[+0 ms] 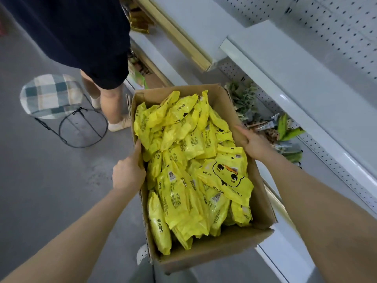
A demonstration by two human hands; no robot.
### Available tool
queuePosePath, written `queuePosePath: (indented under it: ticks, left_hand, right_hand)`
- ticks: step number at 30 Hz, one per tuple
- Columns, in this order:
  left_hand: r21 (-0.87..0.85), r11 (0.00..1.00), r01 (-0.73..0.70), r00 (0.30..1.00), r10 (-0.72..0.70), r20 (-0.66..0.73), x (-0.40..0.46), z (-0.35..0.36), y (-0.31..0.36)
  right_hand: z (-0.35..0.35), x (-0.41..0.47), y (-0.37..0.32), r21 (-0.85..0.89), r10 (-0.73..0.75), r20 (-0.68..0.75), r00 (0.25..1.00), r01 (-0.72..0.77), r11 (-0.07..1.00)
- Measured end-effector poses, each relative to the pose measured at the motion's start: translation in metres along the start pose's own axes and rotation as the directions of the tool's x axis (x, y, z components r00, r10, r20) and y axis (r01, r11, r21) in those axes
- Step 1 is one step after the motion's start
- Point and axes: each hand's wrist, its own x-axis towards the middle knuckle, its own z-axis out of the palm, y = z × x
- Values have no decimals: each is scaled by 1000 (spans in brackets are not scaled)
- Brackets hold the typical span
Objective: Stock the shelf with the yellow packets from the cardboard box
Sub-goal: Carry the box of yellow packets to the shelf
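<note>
Cardboard box (214, 245) full of yellow packets (189, 160), frame centre. Left hand (127, 172) grips its left wall. Right hand (254, 145) clasps the right rim.

bystander (85, 37): cut off above the waist at 11 o'clock | left hand (127, 172): fingertips hidden behind cardboard box (214, 249) wall | packet print: blurred, unreadable

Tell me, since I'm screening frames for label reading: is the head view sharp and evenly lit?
Head view: soft, even light; mild glare on the glossy yellow packets in the brown cardboard box; wide-angle bending of the white metal shelf; small print blurred, duck face legible.
</note>
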Motion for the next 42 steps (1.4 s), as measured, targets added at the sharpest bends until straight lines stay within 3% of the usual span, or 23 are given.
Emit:
queuePosePath:
  ticks: [3,7,13,19,27,36,42]
  left_hand:
    - [-49,998,-26,1000,26,-2,-3,-5,1]
    - [37,998,-55,998,53,33,-6,-13,4]
    - [89,996,-24,998,19,52,-22,-9,6]
    - [164,986,30,999,-34,19,-26,-4,10]
    - [113,964,240,969,-230,-95,-51,9,32]
    - [-110,911,397,904,-409,-128,-117,48,58]
    - [-139,912,387,900,-406,-159,-130,66,76]
  right_hand:
    - [5,-19,-3,20,40,-118,992,-37,999]
    - [26,-56,10,176,123,-239,963,-82,981]
    - [29,-82,19,215,84,-263,961,-27,976]
    - [19,-67,25,305,38,-198,980,25,952]
    - [7,-44,33,116,-89,-246,965,121,986]
    - [-31,-8,33,-25,-297,-205,932,299,954]
    - [-22,0,46,22,-249,-198,948,258,966]
